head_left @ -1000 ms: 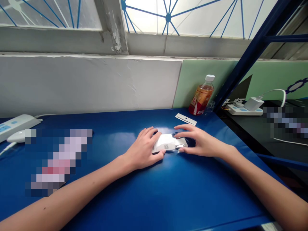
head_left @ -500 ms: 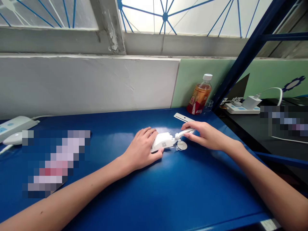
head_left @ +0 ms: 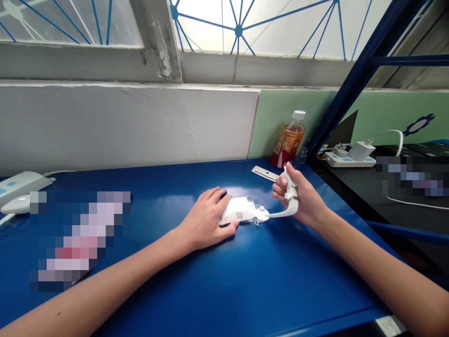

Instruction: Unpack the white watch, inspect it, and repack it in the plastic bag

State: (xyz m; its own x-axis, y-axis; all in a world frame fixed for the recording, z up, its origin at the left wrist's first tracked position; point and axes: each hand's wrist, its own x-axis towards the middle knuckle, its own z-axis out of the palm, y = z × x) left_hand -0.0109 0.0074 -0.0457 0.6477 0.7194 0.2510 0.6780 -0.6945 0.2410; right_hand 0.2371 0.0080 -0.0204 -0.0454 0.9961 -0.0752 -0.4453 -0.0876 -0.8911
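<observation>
My left hand (head_left: 205, 220) lies on a small white packet (head_left: 237, 210) in clear wrapping on the blue table (head_left: 224, 276), its fingers curled over the packet's left side and pressing it down. My right hand (head_left: 298, 199) is closed round a white curved strip (head_left: 288, 202) that bends up from a round white end (head_left: 262, 215) lying beside the packet. The hand is raised a little above the table, right of the packet.
A flat white strip (head_left: 264, 173) lies behind the hands. A bottle of orange drink (head_left: 288, 140) stands at the back right by a blue shelf post (head_left: 354, 75). White power strips sit at the far left (head_left: 17, 183) and on the black bench (head_left: 349, 159).
My right hand has drawn the white curved strip out of the packet and lifted it up to the right, turning its fingers upright. My left hand has stayed on the packet.
</observation>
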